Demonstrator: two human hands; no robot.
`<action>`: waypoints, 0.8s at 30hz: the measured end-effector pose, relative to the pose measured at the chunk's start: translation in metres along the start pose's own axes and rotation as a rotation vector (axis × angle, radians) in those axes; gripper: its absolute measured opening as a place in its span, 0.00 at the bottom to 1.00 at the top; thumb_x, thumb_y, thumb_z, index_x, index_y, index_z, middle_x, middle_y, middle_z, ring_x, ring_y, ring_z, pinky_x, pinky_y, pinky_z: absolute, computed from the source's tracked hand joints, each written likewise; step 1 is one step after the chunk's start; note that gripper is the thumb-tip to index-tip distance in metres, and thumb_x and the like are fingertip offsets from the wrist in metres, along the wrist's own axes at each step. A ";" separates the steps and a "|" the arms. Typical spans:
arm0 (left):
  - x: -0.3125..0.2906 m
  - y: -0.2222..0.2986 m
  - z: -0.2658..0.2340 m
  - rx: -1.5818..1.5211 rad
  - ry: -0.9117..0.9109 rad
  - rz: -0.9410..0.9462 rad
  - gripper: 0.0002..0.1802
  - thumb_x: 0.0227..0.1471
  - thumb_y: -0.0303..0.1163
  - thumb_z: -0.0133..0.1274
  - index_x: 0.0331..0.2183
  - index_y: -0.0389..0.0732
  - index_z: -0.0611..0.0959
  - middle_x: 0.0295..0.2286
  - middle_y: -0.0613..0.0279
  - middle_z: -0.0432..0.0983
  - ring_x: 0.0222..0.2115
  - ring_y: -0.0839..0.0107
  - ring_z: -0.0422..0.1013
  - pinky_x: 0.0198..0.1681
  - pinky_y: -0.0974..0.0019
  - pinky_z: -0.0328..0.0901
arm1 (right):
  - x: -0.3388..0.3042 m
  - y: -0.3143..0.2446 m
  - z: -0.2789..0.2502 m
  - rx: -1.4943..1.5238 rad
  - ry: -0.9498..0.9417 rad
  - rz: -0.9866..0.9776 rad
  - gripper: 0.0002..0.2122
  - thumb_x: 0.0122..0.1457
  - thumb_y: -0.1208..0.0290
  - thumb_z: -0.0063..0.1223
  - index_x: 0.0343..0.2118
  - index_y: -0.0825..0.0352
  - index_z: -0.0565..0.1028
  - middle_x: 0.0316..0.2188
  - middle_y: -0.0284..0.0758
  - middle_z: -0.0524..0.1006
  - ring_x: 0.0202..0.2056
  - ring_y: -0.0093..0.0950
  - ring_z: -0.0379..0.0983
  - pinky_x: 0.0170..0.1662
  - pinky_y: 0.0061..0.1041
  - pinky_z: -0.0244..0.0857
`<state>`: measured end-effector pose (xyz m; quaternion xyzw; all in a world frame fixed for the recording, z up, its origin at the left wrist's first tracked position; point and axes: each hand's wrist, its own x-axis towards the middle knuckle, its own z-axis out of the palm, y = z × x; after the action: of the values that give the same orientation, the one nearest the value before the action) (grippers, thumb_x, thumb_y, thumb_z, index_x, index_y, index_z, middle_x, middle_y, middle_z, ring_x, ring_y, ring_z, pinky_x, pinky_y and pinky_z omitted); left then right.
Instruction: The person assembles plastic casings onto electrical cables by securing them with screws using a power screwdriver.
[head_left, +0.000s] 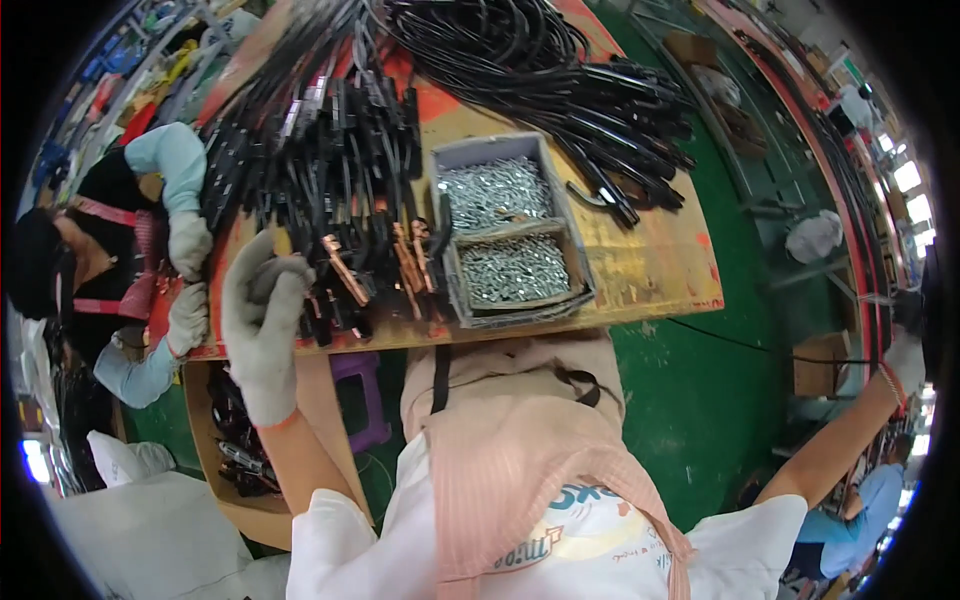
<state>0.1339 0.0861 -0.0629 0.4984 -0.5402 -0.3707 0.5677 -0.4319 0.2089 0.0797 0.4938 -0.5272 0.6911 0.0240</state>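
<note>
My left hand (262,335), in a whitish-grey work glove, is at the table's near left edge. Its fingers are bent but apart, with nothing visible between them. Beside it lie black cables (340,170) in a thick bundle, several ending in bare copper-coloured terminals (345,270). Far to the right, at the rim of the view, my gloved right hand (905,358) reaches out on a stretched arm. Its fingers appear closed around a dark object (908,312) too blurred to name. A grey two-compartment box (450,240) of small silvery metal parts (512,270) stands on the table between my arms.
The worn yellow-and-red table (650,260) carries more coiled black cables (500,50) at the back. A co-worker's gloved hands (188,280) are at its left edge. Below are a cardboard box (205,430) and purple stool (370,400); a rack (840,240) runs along the right.
</note>
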 end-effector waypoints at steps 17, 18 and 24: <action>0.044 -0.045 0.100 1.011 -0.262 0.635 0.21 0.44 0.48 0.60 0.28 0.38 0.83 0.37 0.52 0.74 0.44 0.53 0.66 0.51 0.52 0.61 | -0.150 0.089 0.352 -0.060 -0.969 0.809 0.48 0.47 0.52 0.64 0.68 0.54 0.47 0.51 0.48 0.70 0.50 0.36 0.70 0.53 0.33 0.63; 0.049 -0.056 0.106 1.074 -0.241 0.621 0.23 0.43 0.50 0.60 0.26 0.36 0.83 0.35 0.53 0.74 0.44 0.54 0.66 0.52 0.52 0.61 | -0.148 0.093 0.356 -0.065 -0.984 0.815 0.48 0.47 0.52 0.64 0.68 0.54 0.47 0.51 0.48 0.70 0.50 0.36 0.70 0.53 0.33 0.63; 0.068 -0.068 0.119 0.937 -0.323 0.559 0.21 0.38 0.49 0.63 0.20 0.39 0.80 0.26 0.57 0.72 0.35 0.58 0.68 0.50 0.53 0.63 | -0.132 0.122 0.345 -0.550 -1.052 0.240 0.39 0.52 0.43 0.56 0.63 0.61 0.60 0.47 0.50 0.72 0.47 0.44 0.73 0.50 0.34 0.64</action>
<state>0.0343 -0.0143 -0.1213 0.4723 -0.8382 0.0013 0.2728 -0.2050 -0.0405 -0.1144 0.6819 -0.6798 0.1905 -0.1913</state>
